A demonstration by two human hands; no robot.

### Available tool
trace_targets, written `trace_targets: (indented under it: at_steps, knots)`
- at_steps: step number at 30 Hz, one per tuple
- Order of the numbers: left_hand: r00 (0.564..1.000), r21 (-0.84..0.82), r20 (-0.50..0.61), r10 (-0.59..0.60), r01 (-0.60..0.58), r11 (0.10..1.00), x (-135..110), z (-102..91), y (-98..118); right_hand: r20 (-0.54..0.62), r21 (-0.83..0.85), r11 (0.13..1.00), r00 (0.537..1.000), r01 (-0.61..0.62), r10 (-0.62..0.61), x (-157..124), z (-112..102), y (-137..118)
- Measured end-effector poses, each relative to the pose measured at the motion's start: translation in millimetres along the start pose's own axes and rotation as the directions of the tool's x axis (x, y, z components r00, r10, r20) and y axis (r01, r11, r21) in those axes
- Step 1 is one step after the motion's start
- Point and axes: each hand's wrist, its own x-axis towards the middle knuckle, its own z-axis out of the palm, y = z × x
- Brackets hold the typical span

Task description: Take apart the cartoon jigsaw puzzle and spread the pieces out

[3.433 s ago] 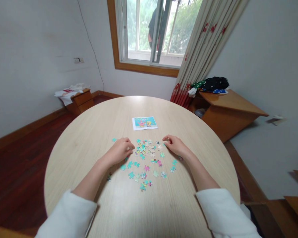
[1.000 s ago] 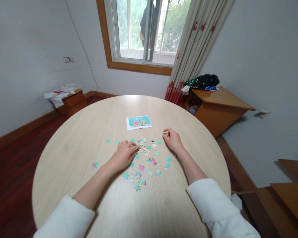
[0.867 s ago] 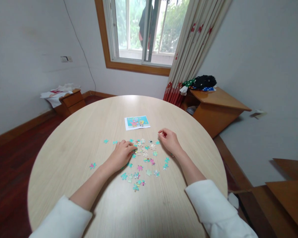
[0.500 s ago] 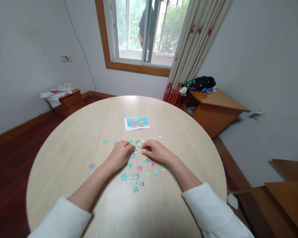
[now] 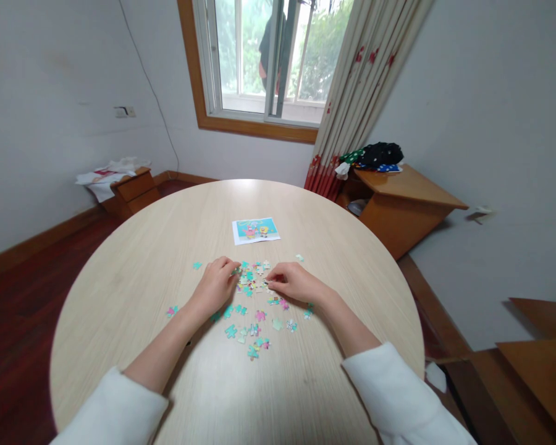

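Note:
A loose cluster of jigsaw puzzle pieces (image 5: 249,276) lies between my hands, teal, pink, yellow and pale. At its left edge my left hand (image 5: 215,284) rests with bent, closed fingers, the tips by a teal piece; whether they grip it is hidden. My right hand (image 5: 295,282) pinches thumb and forefinger together at the right side of the cluster, on what looks like a small puzzle piece, mostly covered. Nearer to me lie more scattered pieces, among them a pink one (image 5: 260,316) and a teal one (image 5: 230,331).
Beyond the pieces lies a picture card (image 5: 257,231) with two cartoon figures. All this is on a round wooden table (image 5: 134,259). Behind it are a window, a curtain (image 5: 352,93) and a wooden cabinet (image 5: 398,198) with cloths on top. A person stands outside the window.
My left hand has moved left and slightly away from me, off the middle of the cluster, uncovering several teal pieces. My right hand has barely shifted.

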Motion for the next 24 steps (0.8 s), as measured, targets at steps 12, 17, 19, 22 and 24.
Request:
trace_targets:
  at_steps: [12, 17, 19, 22, 24]
  knots:
    - [0.971, 0.120, 0.100, -0.217, 0.205, 0.971, 3, -14.4, -6, -0.054, -0.083, 0.994, 0.996, 0.067, -0.072, 1, 0, -4]
    - [0.979, 0.061, 0.031, -0.200, 0.198, 0.978, 4, -8.9, -10, -0.229, -0.060, 0.998, 0.973, -0.001, -0.012, 4, -2, 2]
    - [0.981, 0.059, -0.002, -0.193, 0.193, 0.979, 5, -7.4, -13, -0.281, -0.029, 0.999, 0.959, -0.035, 0.026, 4, -5, 8]
    - [0.982, 0.091, 0.003, -0.187, 0.186, 0.978, 7, -7.1, -16, -0.360, 0.022, 0.997, 0.930, -0.075, 0.078, 4, -12, 19]
    - [0.982, 0.116, 0.022, -0.186, 0.182, 0.976, 8, -7.8, -16, -0.410, 0.067, 0.991, 0.903, -0.114, 0.131, 3, -16, 27]
